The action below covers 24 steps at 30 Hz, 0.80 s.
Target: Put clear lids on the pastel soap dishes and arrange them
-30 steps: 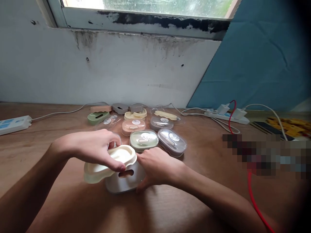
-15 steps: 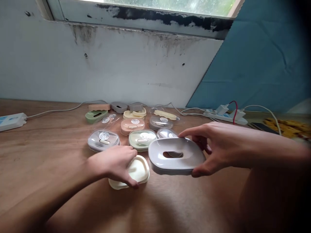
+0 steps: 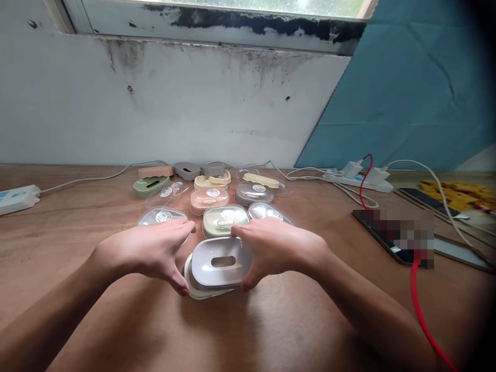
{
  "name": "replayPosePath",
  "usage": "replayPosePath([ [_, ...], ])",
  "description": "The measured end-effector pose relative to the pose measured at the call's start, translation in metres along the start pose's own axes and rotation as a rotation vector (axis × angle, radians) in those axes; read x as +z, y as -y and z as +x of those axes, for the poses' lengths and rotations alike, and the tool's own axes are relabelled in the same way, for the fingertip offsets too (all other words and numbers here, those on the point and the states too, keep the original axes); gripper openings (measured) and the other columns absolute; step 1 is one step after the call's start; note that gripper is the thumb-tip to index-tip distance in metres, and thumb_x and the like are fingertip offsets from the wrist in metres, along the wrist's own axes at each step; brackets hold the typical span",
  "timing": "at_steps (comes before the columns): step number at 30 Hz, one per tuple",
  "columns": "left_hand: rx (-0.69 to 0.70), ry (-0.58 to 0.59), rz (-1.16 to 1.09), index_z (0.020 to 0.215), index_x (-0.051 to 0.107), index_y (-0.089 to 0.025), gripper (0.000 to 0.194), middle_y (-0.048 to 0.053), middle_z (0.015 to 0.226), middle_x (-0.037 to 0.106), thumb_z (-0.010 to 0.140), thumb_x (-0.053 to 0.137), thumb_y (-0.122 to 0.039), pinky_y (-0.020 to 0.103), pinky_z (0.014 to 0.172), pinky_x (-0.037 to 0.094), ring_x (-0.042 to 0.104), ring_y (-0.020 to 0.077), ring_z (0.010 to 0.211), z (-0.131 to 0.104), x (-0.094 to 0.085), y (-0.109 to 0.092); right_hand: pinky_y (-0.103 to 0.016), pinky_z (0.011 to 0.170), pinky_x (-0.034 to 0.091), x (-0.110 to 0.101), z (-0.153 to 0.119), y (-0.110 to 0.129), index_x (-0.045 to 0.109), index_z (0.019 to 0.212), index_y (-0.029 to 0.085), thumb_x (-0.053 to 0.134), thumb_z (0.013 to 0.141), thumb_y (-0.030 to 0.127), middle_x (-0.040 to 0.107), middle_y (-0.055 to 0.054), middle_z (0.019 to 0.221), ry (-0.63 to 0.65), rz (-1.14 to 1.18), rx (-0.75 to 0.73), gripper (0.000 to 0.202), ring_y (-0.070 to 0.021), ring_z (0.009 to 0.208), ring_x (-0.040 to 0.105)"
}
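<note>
My right hand point(image 3: 282, 250) grips the right end of a grey oval soap dish point(image 3: 201, 276) with a slot in its middle. The grey dish is over a cream soap dish part point(image 3: 188, 281), which shows only along its left and lower rim. Whether the two touch is unclear. On the left, my left hand point(image 3: 151, 253) is open, thumb and fingers apart, beside the left end of both pieces. Just behind stands a pale green soap box point(image 3: 213, 227) under a clear lid. A clear-lidded soap box point(image 3: 149, 216) is partly hidden behind my left hand.
Further back are a pink soap box point(image 3: 199, 201), a grey one point(image 3: 246, 195), a green slotted dish point(image 3: 145, 188) and several loose parts. Power strips point(image 3: 19, 199) and cables lie at both sides. A phone point(image 3: 372, 235) with a red cable point(image 3: 420, 310) lies at right.
My right hand has carried the grey dish left, over the cream part. My left hand has drawn back left from above the cream part. The view has shifted, showing the phone.
</note>
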<state>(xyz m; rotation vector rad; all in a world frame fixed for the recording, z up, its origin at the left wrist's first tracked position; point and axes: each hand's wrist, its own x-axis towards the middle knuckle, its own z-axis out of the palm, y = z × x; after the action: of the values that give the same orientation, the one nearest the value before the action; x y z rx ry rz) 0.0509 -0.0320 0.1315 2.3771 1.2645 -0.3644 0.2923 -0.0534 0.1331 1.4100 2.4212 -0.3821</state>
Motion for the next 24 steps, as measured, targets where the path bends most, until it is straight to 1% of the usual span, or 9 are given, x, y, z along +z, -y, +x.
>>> replayPosePath([
  [2,0.015,0.013,-0.017,0.098,0.055,-0.022,0.061,0.004,0.107,0.064,0.057,0.086,-0.054,0.030,0.070,0.048,0.064,0.0286,0.094,0.001,0.002,-0.002,-0.031,0.055,0.037,0.005,0.007,0.006,0.069,0.105,0.015,0.078,0.062,0.066,0.072,-0.009,0.090,-0.011,-0.011,-0.015,0.067,-0.0274,0.078,0.067],
  [4,0.037,0.022,-0.011,0.107,0.056,-0.020,0.066,0.006,0.115,0.063,0.057,0.088,-0.048,0.031,0.076,0.050,0.064,0.0301,0.102,0.004,0.010,-0.006,-0.032,0.057,0.040,0.008,0.011,0.010,0.069,0.105,0.014,0.079,0.063,0.063,0.073,-0.011,0.091,-0.023,-0.013,-0.025,0.066,-0.0288,0.080,0.069],
  [7,0.060,0.029,0.064,0.122,0.054,-0.014,0.078,0.013,0.122,0.060,0.060,0.090,-0.043,0.034,0.085,0.052,0.063,0.0318,0.109,0.010,0.025,-0.016,-0.033,0.061,0.043,0.011,0.013,0.013,0.069,0.104,0.012,0.079,0.065,0.063,0.074,-0.012,0.091,-0.019,-0.011,-0.043,0.065,-0.0304,0.081,0.071],
  [9,0.069,0.017,0.126,0.127,0.052,-0.009,0.079,0.016,0.125,0.058,0.064,0.089,-0.040,0.036,0.089,0.053,0.062,0.0320,0.111,0.013,0.033,-0.021,-0.034,0.063,0.044,0.014,0.013,0.014,0.069,0.104,0.011,0.079,0.066,0.062,0.075,-0.012,0.091,-0.015,-0.009,-0.055,0.064,-0.0313,0.082,0.071],
  [12,0.059,0.003,0.186,0.128,0.052,-0.007,0.075,0.018,0.125,0.057,0.066,0.086,-0.034,0.038,0.094,0.053,0.061,0.0321,0.113,0.015,0.041,-0.027,-0.034,0.064,0.046,0.017,0.015,0.015,0.067,0.109,0.010,0.083,0.065,0.059,0.075,-0.012,0.097,-0.028,0.002,-0.105,0.068,-0.0321,0.085,0.072],
  [14,0.056,0.009,0.193,0.127,0.053,-0.007,0.073,0.017,0.124,0.058,0.066,0.085,-0.030,0.038,0.097,0.053,0.060,0.0317,0.114,0.016,0.042,-0.028,-0.034,0.066,0.047,0.019,0.017,0.017,0.064,0.115,0.008,0.085,0.064,0.054,0.074,-0.013,0.103,-0.038,0.012,-0.142,0.072,-0.0314,0.089,0.071],
  [16,0.059,0.031,0.190,0.126,0.054,-0.006,0.074,0.017,0.123,0.058,0.064,0.087,-0.029,0.037,0.098,0.053,0.060,0.0313,0.114,0.017,0.042,-0.027,-0.033,0.067,0.048,0.021,0.020,0.020,0.063,0.116,0.007,0.088,0.063,0.048,0.073,-0.013,0.105,-0.037,0.012,-0.161,0.071,-0.0300,0.089,0.071],
  [20,0.057,0.058,0.184,0.123,0.055,-0.008,0.075,0.016,0.121,0.060,0.061,0.090,-0.031,0.037,0.094,0.055,0.063,0.0308,0.111,0.020,0.042,-0.024,-0.032,0.066,0.048,0.024,0.023,0.025,0.063,0.114,0.006,0.092,0.059,0.038,0.072,-0.013,0.104,-0.029,-0.002,-0.154,0.070,-0.0284,0.087,0.071],
  [24,0.045,0.037,0.169,0.118,0.055,-0.010,0.072,0.014,0.119,0.061,0.060,0.091,-0.030,0.038,0.089,0.056,0.065,0.0300,0.104,0.022,0.043,-0.022,-0.033,0.064,0.049,0.024,0.022,0.028,0.063,0.116,0.006,0.092,0.061,0.038,0.073,-0.011,0.101,-0.039,-0.025,-0.098,0.070,-0.0284,0.083,0.072],
])
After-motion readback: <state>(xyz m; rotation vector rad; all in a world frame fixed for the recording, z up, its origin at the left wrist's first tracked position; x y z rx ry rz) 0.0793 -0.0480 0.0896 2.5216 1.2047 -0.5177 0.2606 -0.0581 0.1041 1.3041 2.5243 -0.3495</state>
